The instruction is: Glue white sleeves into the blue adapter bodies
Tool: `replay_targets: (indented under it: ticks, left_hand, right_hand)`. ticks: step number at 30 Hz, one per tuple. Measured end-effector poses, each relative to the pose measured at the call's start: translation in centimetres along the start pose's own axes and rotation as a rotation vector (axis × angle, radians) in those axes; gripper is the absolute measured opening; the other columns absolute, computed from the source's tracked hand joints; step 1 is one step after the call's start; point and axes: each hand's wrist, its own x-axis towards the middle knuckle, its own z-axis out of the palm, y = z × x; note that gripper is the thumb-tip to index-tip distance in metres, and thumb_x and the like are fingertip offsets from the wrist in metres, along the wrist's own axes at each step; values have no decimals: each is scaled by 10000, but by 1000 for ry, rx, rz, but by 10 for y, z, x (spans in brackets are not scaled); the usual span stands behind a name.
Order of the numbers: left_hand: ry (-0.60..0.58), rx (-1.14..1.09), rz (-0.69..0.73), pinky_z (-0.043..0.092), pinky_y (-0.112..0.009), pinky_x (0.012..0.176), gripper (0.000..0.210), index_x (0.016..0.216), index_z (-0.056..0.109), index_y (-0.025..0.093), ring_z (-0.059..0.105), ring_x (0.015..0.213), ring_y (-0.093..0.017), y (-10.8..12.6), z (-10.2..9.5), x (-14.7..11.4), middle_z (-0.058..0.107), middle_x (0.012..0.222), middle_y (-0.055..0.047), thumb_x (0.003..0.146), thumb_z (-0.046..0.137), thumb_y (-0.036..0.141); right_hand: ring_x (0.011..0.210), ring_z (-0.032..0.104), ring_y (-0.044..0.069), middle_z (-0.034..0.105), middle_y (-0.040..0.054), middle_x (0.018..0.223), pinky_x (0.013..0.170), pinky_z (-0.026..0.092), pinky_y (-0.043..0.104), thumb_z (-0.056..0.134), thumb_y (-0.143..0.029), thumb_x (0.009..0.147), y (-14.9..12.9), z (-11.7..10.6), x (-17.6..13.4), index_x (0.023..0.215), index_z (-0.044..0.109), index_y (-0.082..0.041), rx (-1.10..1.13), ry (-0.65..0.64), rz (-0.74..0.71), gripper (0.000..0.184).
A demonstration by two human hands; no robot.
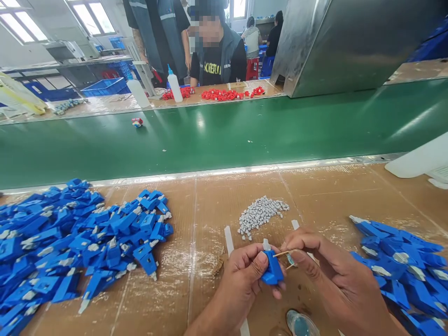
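My left hand (243, 275) grips a blue plastic part (273, 270) with a pale grey piece at its top, thumb pressed on its side. In my right hand (329, 270) a thin wooden stick (283, 253) is pinched between thumb and fingers. Its tip touches the blue part near the upper edge. Below it, a second thin tip and a small greenish spot show between the hands; I cannot tell what they belong to. Beyond my hands lies a heap of small grey pieces (261, 213). A small cup (301, 324) with bluish contents stands near my right wrist.
Blue parts with grey ends are piled at the left (115, 233) and the right (402, 266). Past the table runs a green conveyor belt (210, 140) carrying a small red toy piece (137, 122). Across it, people sit and stand near red parts (224, 95) and white bottles (175, 86).
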Motion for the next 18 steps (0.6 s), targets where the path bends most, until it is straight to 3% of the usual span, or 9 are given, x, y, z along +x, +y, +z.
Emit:
replay_targets:
  ticks: [6,12,15,18]
  left_hand:
    - [-29,20,12,534,-185,586,480,1028,844,108,688,689,-133,-1,0,-1,753,838,-101,919,875,575]
    - [-18,4,30,529,-185,580,440,996,845,115,671,647,-120,-1,-1,-1,747,818,-89,919,884,546]
    - [-11,-17,20,531,-182,573,421,1037,850,121,686,659,-124,1,-2,-1,753,816,-82,914,895,520]
    - [-19,-38,12,531,-176,550,436,1087,846,125,711,660,-133,3,-6,-1,770,813,-83,901,909,514]
  right_hand:
    - [751,755,198,756,29,885,710,603,299,546,-379,1184,1,-1,1,1029,723,-274,-10,-65,15,258]
    - [735,723,184,745,-2,830,697,551,290,532,-302,1186,-7,-2,7,1000,693,-284,-68,-127,-112,246]
    - [807,720,186,757,-11,907,759,558,290,556,-259,1173,-9,-3,4,1088,690,-320,-80,-75,-169,170]
    - [875,706,217,744,8,991,808,570,311,613,-289,1150,-11,-10,-7,1101,714,-354,-85,56,-130,129]
